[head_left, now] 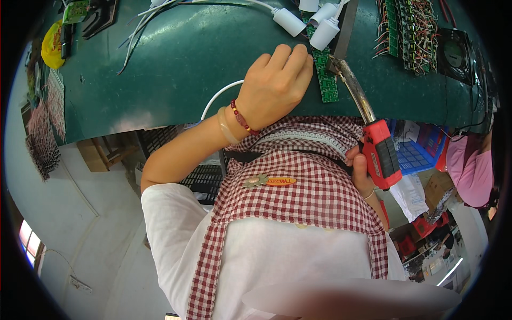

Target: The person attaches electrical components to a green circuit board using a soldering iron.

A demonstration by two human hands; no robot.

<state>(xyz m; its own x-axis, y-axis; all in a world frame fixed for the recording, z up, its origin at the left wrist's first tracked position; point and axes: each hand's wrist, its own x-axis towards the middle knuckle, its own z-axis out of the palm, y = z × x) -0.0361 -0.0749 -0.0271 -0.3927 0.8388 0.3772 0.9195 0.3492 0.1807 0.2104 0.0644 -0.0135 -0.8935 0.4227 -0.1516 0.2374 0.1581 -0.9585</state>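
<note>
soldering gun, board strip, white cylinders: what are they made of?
Soldering gun: likely plastic, dull red and black with moulded ridges; barrel looks metal, silvery glints. Board strip: probably fibreglass laminate, green-coated with pale solder-like specks. White cylinders: smooth, satin, likely moulded plastic; painted metal not ruled out.

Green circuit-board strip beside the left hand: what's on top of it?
White cylinders overlap the far part of the green circuit-board strip, hiding the surface behind them; whether they touch it can't be judged. Its near end shows uncovered.
</note>
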